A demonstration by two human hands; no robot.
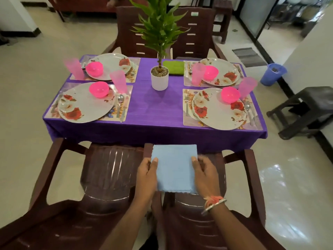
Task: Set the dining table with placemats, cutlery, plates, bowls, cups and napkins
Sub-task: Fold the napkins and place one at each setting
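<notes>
Noted left hand (146,171) pinching left edge of blue napkin (174,168), thumb on top, lower centre of frame over chair backs (111,165), short of table (156,109). Noted right hand (204,171) clamped likewise on right edge. Judged napkin step in hand; saw none laid at the four settings across upper half. Judged next move to call for a flat carry forward onto a placemat (188,121), clear of pink cup (247,87).

A dining table (162,128) draped in a purple cloth (155,105) carries four floral placemats (187,120), at 10, 8, 2 and 4 o'clock. A white potted plant (159,79) stands at centre, with a folded green napkin (173,68) just beside it at 1 o'clock.
</notes>
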